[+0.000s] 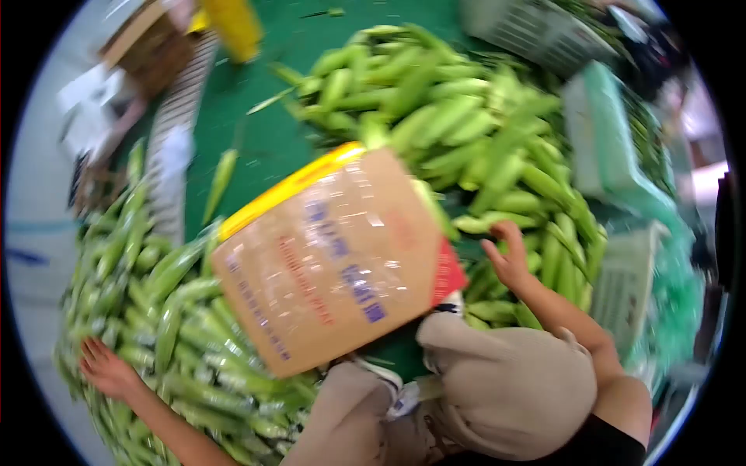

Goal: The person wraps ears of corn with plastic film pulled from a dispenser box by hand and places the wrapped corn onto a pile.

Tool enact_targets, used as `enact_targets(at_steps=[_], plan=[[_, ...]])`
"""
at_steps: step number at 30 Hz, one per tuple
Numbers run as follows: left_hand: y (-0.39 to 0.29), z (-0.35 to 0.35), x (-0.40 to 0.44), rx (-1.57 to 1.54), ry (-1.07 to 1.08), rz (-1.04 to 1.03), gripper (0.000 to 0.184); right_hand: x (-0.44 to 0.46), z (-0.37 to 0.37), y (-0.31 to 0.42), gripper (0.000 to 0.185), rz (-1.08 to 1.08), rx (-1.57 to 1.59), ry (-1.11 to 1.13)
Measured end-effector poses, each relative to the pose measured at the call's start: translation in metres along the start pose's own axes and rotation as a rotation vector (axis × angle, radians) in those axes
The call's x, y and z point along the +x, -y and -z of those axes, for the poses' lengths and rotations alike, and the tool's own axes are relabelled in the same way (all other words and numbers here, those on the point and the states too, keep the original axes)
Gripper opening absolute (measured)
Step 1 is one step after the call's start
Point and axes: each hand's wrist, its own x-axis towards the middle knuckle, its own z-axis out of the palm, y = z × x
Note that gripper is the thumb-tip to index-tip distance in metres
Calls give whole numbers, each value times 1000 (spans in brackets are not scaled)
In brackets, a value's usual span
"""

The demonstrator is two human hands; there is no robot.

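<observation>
My left hand (109,371) is spread open, palm down, over a heap of green corn ears in clear, shiny plastic (210,342) at the left. My right hand (509,255) is at the near edge of a pile of loose green corn in husks (466,132). Its thumb and fingers are apart, with nothing visible between them. One corn ear (493,222) lies just beyond its fingertips; whether they touch is unclear. Between my hands is a cardboard box (326,260) with blue and red print and a yellow edge. The picture is somewhat blurred.
Grey plastic crates (517,31) stand at the back right. Beside the loose corn is a crate lined with pale green plastic (594,132). Green floor (272,163) shows behind the box. Further left are a brown carton (151,46) and a yellow object (233,31). My knees are close in front.
</observation>
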Motion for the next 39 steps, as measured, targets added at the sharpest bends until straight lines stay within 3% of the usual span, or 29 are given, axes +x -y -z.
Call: enact_targets(at_steps=[1, 3, 4, 5, 7, 8, 12, 14, 16, 17, 19, 20, 21, 22, 24, 26, 28, 30, 31, 32, 36, 37, 39], plan=[[10, -17, -66, 153, 86, -10, 64, -7, 7, -31, 33, 54, -190, -27], [70, -25, -195, 617, 548, -172, 46, -23, 17, -53, 27, -111, -494, 66], [88, -31, -258, 386, 684, -65, 44, -30, 20, -61, 30, -181, -537, 171], [79, -45, -308, 678, 944, -282, 53, -28, 21, -65, 32, -109, -551, 139], [68, -63, -343, 900, 1369, -708, 58, -10, 20, -58, 37, 2, -658, 63], [66, -69, -360, 978, 1397, -661, 58, 7, 19, -57, 40, 42, -742, 24], [59, -74, -394, 1155, 1470, -509, 59, 35, 8, -86, 53, 42, -1051, 124], [55, -72, -386, 1181, 1474, -517, 59, 19, 4, -87, 65, 222, -985, 222], [58, -72, -389, 1181, 1462, -551, 61, 17, 1, -118, 75, 246, -1001, 196], [59, -73, -390, 1184, 1443, -533, 61, 24, 12, -105, 76, 146, -970, 248], [54, -68, -389, 1183, 1458, -512, 60, 31, 33, -77, 73, 250, -943, 277], [53, -66, -389, 1194, 1480, -522, 59, 29, 47, -68, 75, 184, -931, 341], [55, -67, -389, 1201, 1495, -541, 59, 22, 62, -72, 78, 56, -776, 379], [58, -67, -389, 1209, 1506, -554, 58, 14, 79, -74, 80, 110, -699, 311], [57, -65, -392, 1194, 1525, -546, 58, 14, 103, -58, 74, -11, -393, 213], [53, -64, -397, 1188, 1529, -522, 59, 36, 100, -2, 73, 92, -156, 216], [50, -62, -400, 1195, 1487, -533, 60, 74, 62, 90, 77, 172, -73, 390], [51, -61, -402, 1215, 1454, -558, 61, 107, 8, 157, 77, 476, -48, 569], [50, -60, -401, 1202, 1446, -587, 62, 117, -20, 185, 77, 520, -56, 654], [50, -58, -401, 1186, 1443, -610, 64, 126, -54, 202, 73, 711, -70, 613], [54, -39, -397, 935, 1276, -552, 68, 132, -157, 224, 68, 928, -117, 544], [52, -48, -388, 722, 1082, -604, 73, 133, -170, 221, 68, 941, -185, 549], [40, -95, -357, 845, 1025, -672, 73, 134, -177, 215, 73, 928, -289, 619]])
